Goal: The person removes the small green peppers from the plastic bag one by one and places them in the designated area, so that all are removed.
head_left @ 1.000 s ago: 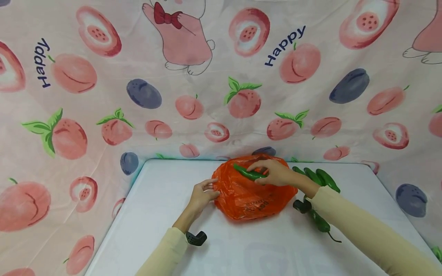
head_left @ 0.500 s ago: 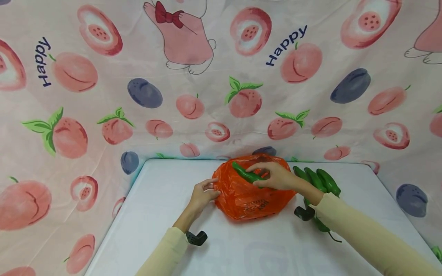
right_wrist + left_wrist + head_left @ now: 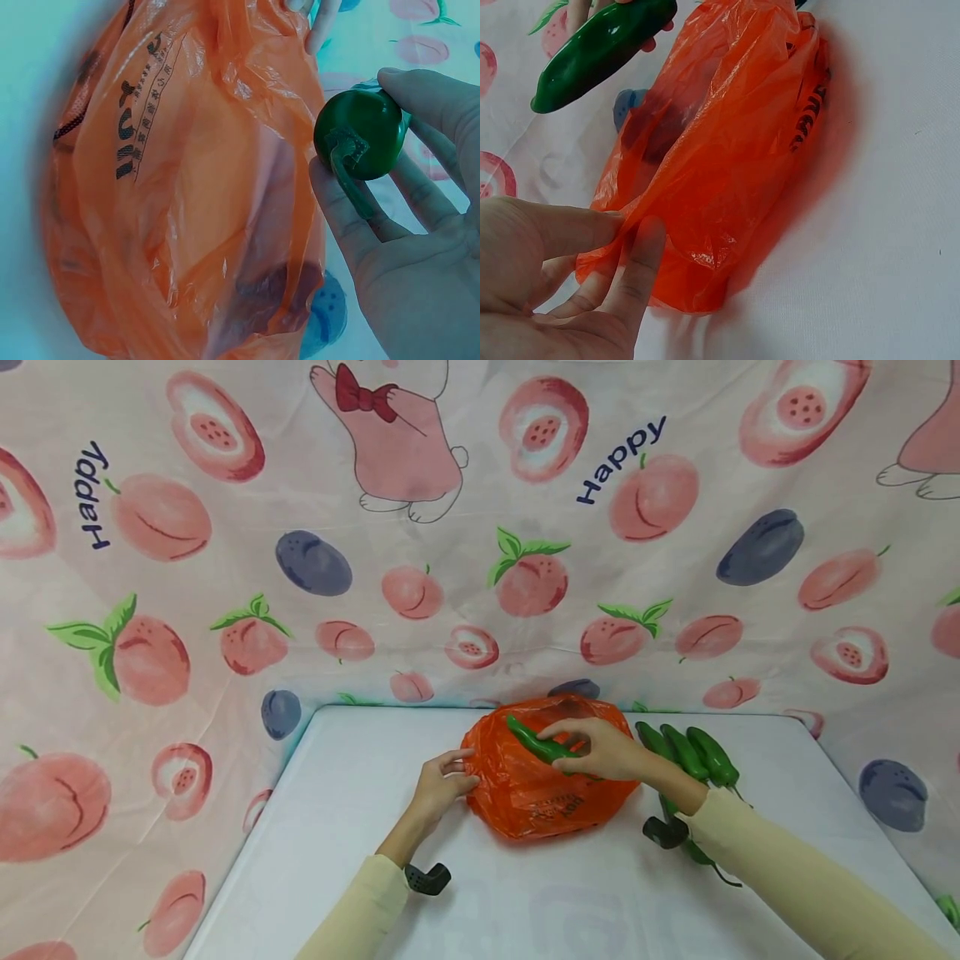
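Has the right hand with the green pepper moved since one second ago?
Yes, slightly. The right hand holding the green pepper has shifted a little right and down, against the orange bag, which lies unmoved.

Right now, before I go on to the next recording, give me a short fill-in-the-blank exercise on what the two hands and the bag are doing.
1. The right hand holds a green ____ above the bag.
2. The left hand pinches the edge of the plastic bag, whose colour is ____.
3. More green peppers lie on the white table to the ____ of the bag.

Missing words: pepper; orange; right
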{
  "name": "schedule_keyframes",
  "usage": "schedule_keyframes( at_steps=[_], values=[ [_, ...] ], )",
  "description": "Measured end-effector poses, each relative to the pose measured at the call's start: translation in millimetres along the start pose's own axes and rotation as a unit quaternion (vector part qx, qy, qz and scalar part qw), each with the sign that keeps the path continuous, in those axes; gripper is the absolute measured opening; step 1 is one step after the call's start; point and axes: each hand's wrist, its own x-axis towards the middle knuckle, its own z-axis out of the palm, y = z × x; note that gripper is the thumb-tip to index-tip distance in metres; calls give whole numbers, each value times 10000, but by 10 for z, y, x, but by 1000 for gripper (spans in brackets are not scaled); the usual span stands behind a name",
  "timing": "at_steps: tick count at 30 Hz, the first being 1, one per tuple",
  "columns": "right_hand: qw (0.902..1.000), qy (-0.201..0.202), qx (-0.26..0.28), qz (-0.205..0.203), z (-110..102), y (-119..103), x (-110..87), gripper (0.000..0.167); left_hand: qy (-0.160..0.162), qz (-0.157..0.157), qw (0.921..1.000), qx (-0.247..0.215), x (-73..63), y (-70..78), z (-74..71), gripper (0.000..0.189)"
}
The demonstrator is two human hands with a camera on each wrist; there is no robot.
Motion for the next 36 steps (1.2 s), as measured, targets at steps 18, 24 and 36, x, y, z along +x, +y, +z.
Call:
schedule_keyframes(
  at_steps=[18,24,36],
  values=[
    [9993,323,-144,95,-125,125,-345,43,10,-13,10000,47,7,-20,2,47],
    [9982,523,-298,-47,-202,172,-504,43,47,-25,10000,17,0,-6,-16,46],
    [9942,914,-434,378,-378,272,-988,46,12,-68,10000,7,15,-11,-27,47]
  ],
)
